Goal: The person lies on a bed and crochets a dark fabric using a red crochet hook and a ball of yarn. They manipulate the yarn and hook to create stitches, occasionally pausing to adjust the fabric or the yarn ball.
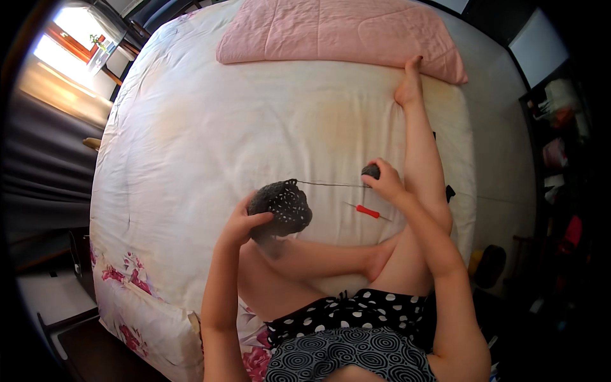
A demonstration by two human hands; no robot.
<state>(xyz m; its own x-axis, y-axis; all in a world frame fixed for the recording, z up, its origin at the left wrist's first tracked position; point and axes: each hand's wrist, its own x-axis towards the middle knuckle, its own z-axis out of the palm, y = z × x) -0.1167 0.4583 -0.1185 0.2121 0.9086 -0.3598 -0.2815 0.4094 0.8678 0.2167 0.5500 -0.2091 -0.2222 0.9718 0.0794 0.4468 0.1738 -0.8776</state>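
Note:
My left hand [242,221] is closed on a dark grey crocheted piece [280,207], rounded and openwork, with its thumb on the near side. From the top edge of the piece a strand of dark yarn [331,184] runs nearly straight to the right. At its other end my right hand [387,183] grips a small ball of dark grey yarn [370,171], partly covered by the fingers. Just below the strand, close to my right forearm, a crochet hook [368,211] with a red handle lies on the bed, touched by neither hand.
A pale bed sheet [191,134] spreads under everything. Folded at the far end is a pink quilt [337,32]. A flower-patterned pillow [149,325] sits at the near left. Dark shelves [563,165] stand beyond the bed's right edge, dark curtains [48,159] at the left.

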